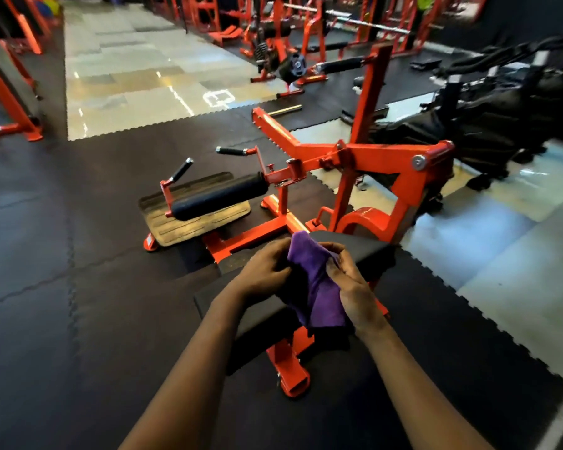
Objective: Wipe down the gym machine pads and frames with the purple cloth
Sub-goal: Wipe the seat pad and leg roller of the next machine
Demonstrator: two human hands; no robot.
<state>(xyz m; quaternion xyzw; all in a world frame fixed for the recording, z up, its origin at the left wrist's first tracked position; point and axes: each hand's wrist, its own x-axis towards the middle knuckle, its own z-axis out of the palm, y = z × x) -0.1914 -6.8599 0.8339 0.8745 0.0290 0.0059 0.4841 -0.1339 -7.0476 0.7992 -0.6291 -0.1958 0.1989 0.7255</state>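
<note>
The purple cloth (316, 280) hangs bunched between both hands above the black seat pad (361, 246) of an orange gym machine. My left hand (264, 271) grips the cloth's left side with curled fingers. My right hand (348, 280) pinches its right edge near the top. The machine's orange frame (381, 157) rises behind the seat. A black roller pad (218, 196) sits over a ribbed footplate (192, 216) to the left.
Black rubber mats (62, 254) cover the floor around the machine. A pale shiny floor strip (137, 76) runs to the back. More orange machines and a barbell (355, 21) stand behind. Black exercise bikes (501, 102) crowd the right side.
</note>
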